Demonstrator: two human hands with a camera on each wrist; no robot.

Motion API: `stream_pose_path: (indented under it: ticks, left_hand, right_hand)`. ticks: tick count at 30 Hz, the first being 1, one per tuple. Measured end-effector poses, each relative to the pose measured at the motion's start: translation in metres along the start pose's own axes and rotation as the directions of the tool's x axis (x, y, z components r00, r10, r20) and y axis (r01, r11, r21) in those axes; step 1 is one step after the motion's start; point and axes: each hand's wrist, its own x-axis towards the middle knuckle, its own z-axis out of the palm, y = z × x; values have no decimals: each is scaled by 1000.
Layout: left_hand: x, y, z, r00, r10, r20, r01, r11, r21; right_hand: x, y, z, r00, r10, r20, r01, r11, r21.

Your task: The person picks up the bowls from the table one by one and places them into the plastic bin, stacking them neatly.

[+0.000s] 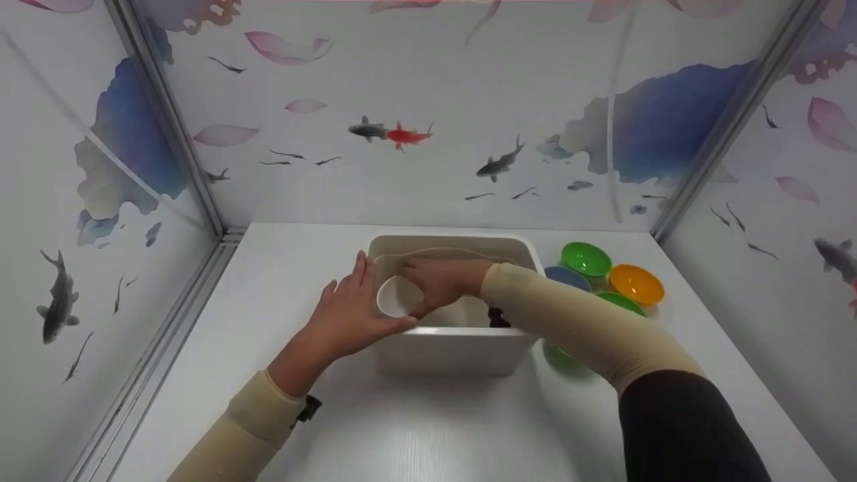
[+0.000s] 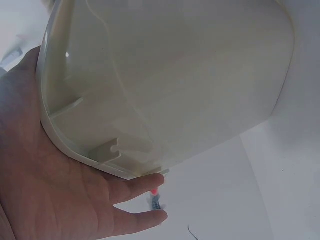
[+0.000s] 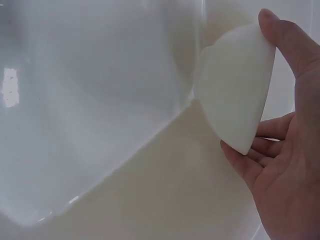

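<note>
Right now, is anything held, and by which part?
The right hand holds a white bowl by opposite sides of its rim; the left hand touches the tub.

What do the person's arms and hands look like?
The left hand and right hand are bare. Both the left sleeve and right sleeve are beige, close-fitting; a black sleeve covers the right arm higher up. A small black fitting shows near the left cuff.

Three green, three otherwise

Three green bowls [image 1: 586,258] [image 1: 621,302] [image 1: 561,359], one orange bowl [image 1: 636,284], one blue bowl [image 1: 568,277] and one white bowl [image 3: 235,85] show — six altogether. There is one white bin [image 1: 448,355] and one surface [image 1: 268,288]. Two beige sleeves [image 1: 251,422] [image 1: 569,318] appear — and one red fish [image 1: 407,136] is printed on the back wall [image 1: 402,197].
</note>
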Motion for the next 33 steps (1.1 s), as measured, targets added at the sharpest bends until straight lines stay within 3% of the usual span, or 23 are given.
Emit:
stream_pose_path:
  ticks: [6,14,20,33]
  left_hand:
    - [-2,1,-1,1000,-13,1,13,1000,-4]
    - [-3,-1,-1,1000,-5,6,5,1000,4]
    - [-2,-2,-1,1000,1,2,-1,1000,-10]
    - [-2,-2,0,1000,10,-1,-10,1000,-17]
  right_hand:
    - [3,-8,-2,999,21,39,-21,1000,-23]
    - [9,-8,3,996,22,81,-9,986,-166]
    - [10,-7,4,993,50,107,-33,988,-154]
    - [11,-7,5,997,-2,78,13,990,-141]
